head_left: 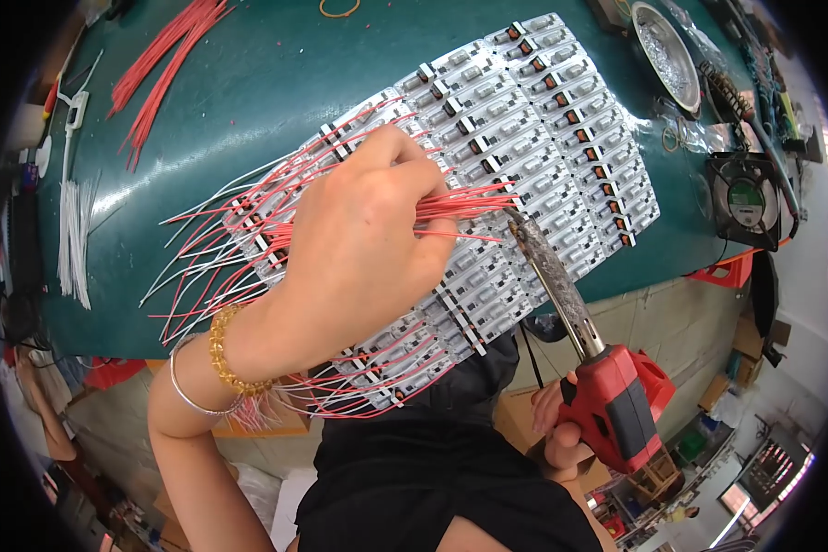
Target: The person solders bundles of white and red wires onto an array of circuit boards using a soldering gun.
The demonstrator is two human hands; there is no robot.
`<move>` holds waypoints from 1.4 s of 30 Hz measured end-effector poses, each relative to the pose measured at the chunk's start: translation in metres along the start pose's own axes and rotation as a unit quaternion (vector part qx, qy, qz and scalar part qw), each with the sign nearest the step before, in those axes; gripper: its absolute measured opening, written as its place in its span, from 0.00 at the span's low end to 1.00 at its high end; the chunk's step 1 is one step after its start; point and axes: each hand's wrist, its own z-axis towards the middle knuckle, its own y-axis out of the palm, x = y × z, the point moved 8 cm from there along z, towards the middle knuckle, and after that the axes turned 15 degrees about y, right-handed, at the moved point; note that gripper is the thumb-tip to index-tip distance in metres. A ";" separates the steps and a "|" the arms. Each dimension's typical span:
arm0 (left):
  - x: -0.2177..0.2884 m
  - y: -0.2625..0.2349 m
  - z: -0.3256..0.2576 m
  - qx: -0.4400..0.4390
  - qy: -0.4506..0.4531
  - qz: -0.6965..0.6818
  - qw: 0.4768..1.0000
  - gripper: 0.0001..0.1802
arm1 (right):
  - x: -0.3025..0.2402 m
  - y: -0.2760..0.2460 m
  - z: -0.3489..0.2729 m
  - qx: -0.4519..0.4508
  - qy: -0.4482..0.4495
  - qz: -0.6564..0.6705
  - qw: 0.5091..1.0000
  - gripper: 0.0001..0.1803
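A bundle of red wires (469,201) is pinched between the thumb and fingers of my left hand (358,225), its ends pointing right. Under that hand lies a slanted panel of small silver circuit boards (538,138) in rows. Red and white wires trail from the boards along its left and lower parts. My right hand (561,432) grips a red and black soldering gun (613,405) at the lower right. The gun's stained metal barrel reaches up and left, its tip close beside the red wire ends over the boards. Whether the tip touches a board I cannot tell.
On the green tabletop (266,83), loose red wires (161,64) lie at the far left and white wires (75,244) nearer. A metal dish (667,60) stands at the far right, with a small black fan (745,198) nearer. The panel overhangs the table's near edge.
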 end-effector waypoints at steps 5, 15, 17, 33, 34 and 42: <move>0.002 0.000 0.002 0.018 -0.009 -0.029 0.999 0.06 | 0.018 -0.007 0.000 -0.049 0.023 0.172 0.984 0.16; 0.010 0.011 -0.001 -0.033 0.012 -0.013 0.999 0.07 | 0.012 -0.015 -0.015 0.113 -0.004 -0.117 0.987 0.50; 0.011 0.005 -0.004 0.009 0.035 -0.002 0.999 0.06 | 0.058 -0.056 -0.038 0.146 0.035 -0.027 0.988 0.49; 0.021 0.007 -0.004 -0.010 0.108 0.057 0.992 0.06 | 0.009 -0.010 -0.017 0.107 -0.025 -0.124 0.986 0.46; 0.019 0.007 -0.004 -0.007 0.099 0.048 0.994 0.06 | 0.009 -0.010 -0.017 0.107 -0.025 -0.125 0.986 0.46; 0.016 0.005 -0.004 -0.011 0.023 0.012 1.000 0.08 | 0.019 -0.022 -0.024 0.104 -0.042 -0.120 0.986 0.48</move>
